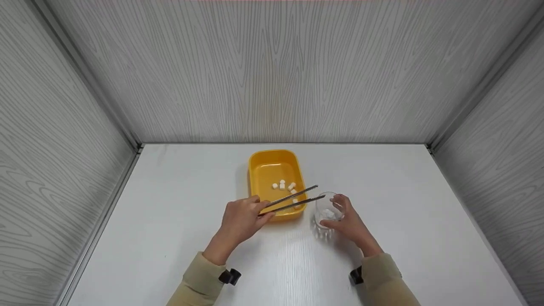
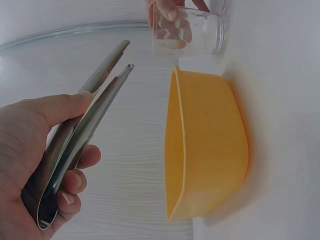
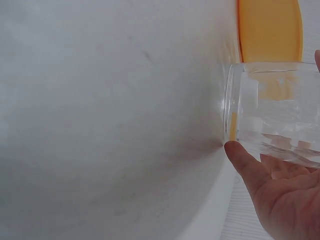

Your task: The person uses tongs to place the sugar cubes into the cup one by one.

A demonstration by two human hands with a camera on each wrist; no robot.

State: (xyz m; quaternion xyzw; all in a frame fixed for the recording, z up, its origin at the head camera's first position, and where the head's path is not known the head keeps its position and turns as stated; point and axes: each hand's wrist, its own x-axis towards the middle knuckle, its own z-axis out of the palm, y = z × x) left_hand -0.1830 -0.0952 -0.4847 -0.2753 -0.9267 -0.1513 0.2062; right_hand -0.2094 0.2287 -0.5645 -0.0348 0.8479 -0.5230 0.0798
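Observation:
My left hand [image 1: 243,219] grips a pair of metal tongs [image 2: 82,125], thumb on one arm and fingers round the other. The tongs' arms stand a little apart, with nothing between their toothed tips. They reach over a yellow tub [image 1: 255,180] toward the rim of a clear glass [image 1: 325,208]. Around that upright glass curls my right hand [image 1: 350,223], its thumb low near the base in the right wrist view. Something whitish shows through the glass; I cannot tell what it is. Several small white marshmallow-like pieces [image 1: 282,186] lie in the tub, partly hidden behind the tongs.
Both the tub and the glass stand on a white table [image 1: 191,182], the glass just right of the tub's near corner. Grey wood-grained panels [image 1: 276,72] rise at the back and on both sides. Black wrist cameras [image 1: 229,277] sit at both cuffs.

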